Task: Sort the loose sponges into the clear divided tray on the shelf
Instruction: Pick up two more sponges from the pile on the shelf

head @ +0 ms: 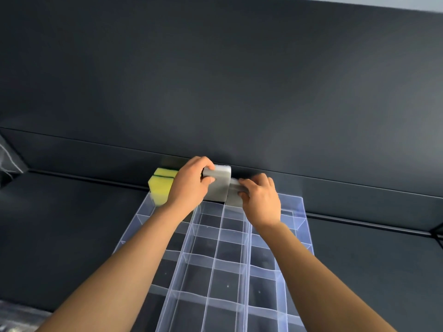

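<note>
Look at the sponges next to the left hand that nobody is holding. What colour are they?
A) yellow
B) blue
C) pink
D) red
A: the loose sponges at the far left corner of the clear tray are yellow. Beside them, the left hand grips a grey sponge and the right hand pinches another grey sponge.

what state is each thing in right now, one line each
left hand: grips the white sponge
white sponge: upright on edge at the tray's far row, held
right hand: pinches the grey sponge
grey sponge: right of the white one, mostly hidden, held
yellow sponges: two, upright in the tray's far left corner
tray: clear, near cells hold nothing
</note>
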Motion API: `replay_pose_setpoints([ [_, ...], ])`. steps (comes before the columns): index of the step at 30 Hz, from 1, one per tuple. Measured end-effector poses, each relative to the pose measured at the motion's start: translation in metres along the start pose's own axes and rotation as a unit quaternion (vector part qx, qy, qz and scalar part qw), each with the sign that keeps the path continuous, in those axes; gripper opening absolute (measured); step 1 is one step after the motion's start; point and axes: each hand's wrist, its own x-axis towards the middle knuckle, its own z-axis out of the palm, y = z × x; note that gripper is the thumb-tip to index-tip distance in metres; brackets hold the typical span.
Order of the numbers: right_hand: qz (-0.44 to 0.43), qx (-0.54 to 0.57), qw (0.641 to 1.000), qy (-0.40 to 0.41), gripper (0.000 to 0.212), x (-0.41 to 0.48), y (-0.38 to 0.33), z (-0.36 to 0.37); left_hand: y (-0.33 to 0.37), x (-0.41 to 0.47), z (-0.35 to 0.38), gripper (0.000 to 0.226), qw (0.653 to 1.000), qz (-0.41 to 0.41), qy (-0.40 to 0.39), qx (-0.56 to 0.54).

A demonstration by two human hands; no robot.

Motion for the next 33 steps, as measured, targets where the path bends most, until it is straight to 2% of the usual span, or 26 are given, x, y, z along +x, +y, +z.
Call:
replay_pose_setpoints([
  [7,-0.019,-0.014,1.000,0.011,0.028,0.003,0.000,0.001,-0.012,0.005,0.005,0.015,0.997,-0.016,-0.039,0.057],
  [13,-0.046,0.000,0.999,0.024,0.027,0.004,0.003,0.001,-0.011,0.010,0.015,0.016,0.990,0.047,-0.047,0.127],
  [20,-0.061,0.002,0.998,0.032,0.028,0.002,0.005,0.003,-0.019,0.007,0.023,0.015,0.958,0.093,-0.115,0.246],
  [23,-0.061,-0.007,0.998,0.025,0.028,0.002,0.004,0.003,-0.015,0.009,0.023,0.018,0.948,0.115,-0.099,0.281],
  [27,-0.062,-0.024,0.998,0.014,0.032,0.000,0.004,0.001,-0.017,0.008,0.023,0.034,0.940,0.137,-0.071,0.304],
  [33,-0.047,-0.044,0.998,-0.003,0.047,-0.013,0.008,-0.009,-0.009,-0.001,0.019,0.029,0.939,0.137,-0.051,0.311],
])
